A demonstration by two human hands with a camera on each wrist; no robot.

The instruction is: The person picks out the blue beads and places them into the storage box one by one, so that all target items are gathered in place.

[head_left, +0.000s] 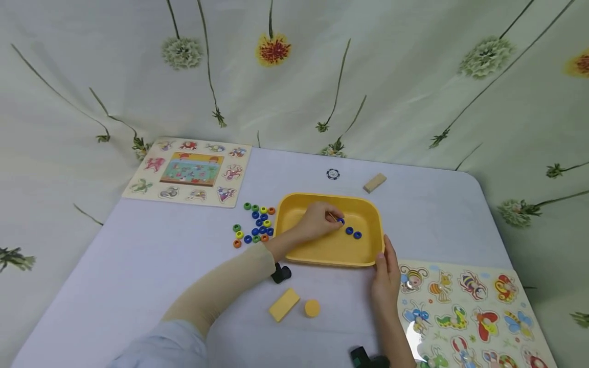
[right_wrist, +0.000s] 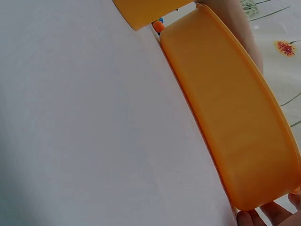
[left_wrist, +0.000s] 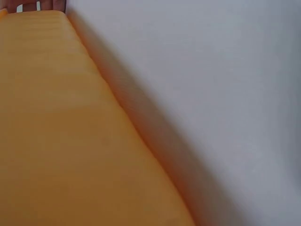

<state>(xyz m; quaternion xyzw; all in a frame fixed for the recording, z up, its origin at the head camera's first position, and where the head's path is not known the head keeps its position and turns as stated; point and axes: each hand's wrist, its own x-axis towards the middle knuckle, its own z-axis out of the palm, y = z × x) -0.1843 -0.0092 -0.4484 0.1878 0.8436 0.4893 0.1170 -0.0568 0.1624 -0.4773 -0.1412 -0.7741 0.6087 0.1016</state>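
Head view: The yellow tray (head_left: 329, 263) lies between the two hands, its long axis running crosswise from the left forearm towards the right hand, open side up. The left hand (head_left: 319, 221) reaches over the near rim with fingers curled and tips drawn together, apparently pinching a blue bead (head_left: 340, 221); a thin item also shows at the fingers, too small to identify. Two loose beads (head_left: 349, 230) lie flat just beyond those fingertips, on the right-hand side, holes facing up. The right hand (head_left: 386, 276) grips the tray's near right corner, thumb at the rim, presumably to keep it from sliding. Mixed beads (head_left: 263, 230) lie outside the tray, left of the left hand, probably placed there for easy reach. A wooden block (head_left: 284, 305) and a yellow disc (head_left: 312, 308) sit between the forearms.

Left wrist view: Only the tray's outer wall fills the near side; the left hand's grip cannot be verified here. Fingers at the upper left corner are probably the right hand's.

Right wrist view: The tray's long wall stretches away from the right hand, whose fingertips bear on the outer corner, consistent with a steadying hold; the left forearm passes over the far end
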